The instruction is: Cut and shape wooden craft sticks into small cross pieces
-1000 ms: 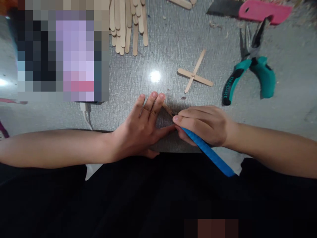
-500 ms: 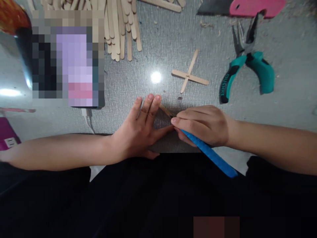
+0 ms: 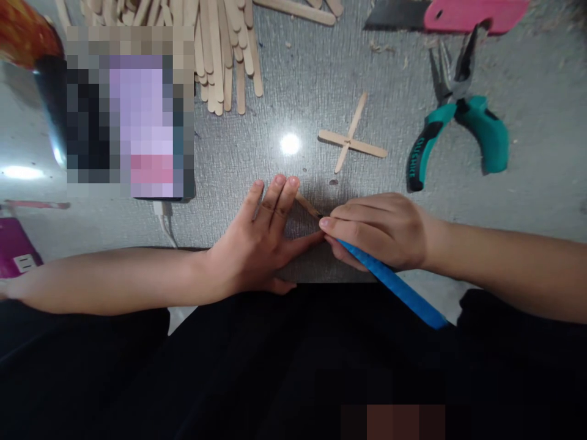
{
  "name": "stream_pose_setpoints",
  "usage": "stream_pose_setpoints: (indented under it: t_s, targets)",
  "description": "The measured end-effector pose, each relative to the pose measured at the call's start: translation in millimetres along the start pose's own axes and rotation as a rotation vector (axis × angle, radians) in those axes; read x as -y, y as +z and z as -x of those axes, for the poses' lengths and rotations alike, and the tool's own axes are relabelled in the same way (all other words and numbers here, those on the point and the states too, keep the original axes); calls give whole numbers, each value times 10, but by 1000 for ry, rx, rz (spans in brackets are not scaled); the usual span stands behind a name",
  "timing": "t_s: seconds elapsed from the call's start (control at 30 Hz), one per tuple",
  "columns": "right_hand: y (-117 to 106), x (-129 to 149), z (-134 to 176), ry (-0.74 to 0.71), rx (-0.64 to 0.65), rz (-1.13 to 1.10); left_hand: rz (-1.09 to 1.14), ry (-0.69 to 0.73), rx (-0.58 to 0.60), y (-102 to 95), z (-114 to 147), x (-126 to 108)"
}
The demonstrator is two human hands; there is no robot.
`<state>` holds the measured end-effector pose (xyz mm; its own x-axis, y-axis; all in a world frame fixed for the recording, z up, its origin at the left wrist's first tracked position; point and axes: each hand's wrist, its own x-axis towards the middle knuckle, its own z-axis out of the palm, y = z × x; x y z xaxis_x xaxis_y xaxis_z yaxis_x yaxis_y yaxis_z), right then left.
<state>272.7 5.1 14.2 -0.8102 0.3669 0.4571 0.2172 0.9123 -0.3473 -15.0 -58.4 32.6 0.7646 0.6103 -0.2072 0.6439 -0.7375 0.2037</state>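
My right hand point(image 3: 376, 232) is closed around a slim blue-handled tool point(image 3: 394, 286), held like a pen and slanting down to the right. Its dark tip meets a wooden craft stick point(image 3: 307, 203) on the table; the tool's exact kind does not show. Flat on the table, fingers stretched out, my left hand point(image 3: 261, 238) lies against the stick's left end and covers part of it. Its index finger reaches toward the tool tip. Beyond the hands rests a cross of two craft sticks point(image 3: 348, 141).
Many loose craft sticks point(image 3: 211, 61) are piled at the back. Teal-handled pliers point(image 3: 458, 104) lie on the right, below a pink-handled blade point(image 3: 477, 13). At left are a pixelated phone-like object with a white cable point(image 3: 161, 211) and a purple socket block point(image 3: 16, 247).
My right hand and the blue tool have shifted very slightly to the right. The left hand stays nearly still, and the whole view moves a little.
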Motion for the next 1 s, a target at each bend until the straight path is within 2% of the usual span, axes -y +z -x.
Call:
stream_pose_setpoints:
  t_s: [0.2,0.33,0.47,0.67,0.83,0.93,1.0]
  targets:
    - [-6,-1,1,8,72,2,48,3,34,-4,1,25]
    - [41,19,38,34,50,-35,103,28,46,-32,15,93]
    - [98,27,107,102,32,-62,176,112,17,-65,57,246]
    - [14,9,78,125,142,-189,308,267,63,-184,38,499]
    - [-28,-69,74,21,171,-249,462,317,57,-249,-53,616]
    - [-1,-116,108,-44,149,-211,517,277,-31,-175,-104,626]
    - [24,-129,126,-80,120,-185,564,187,-215,-89,-132,611]
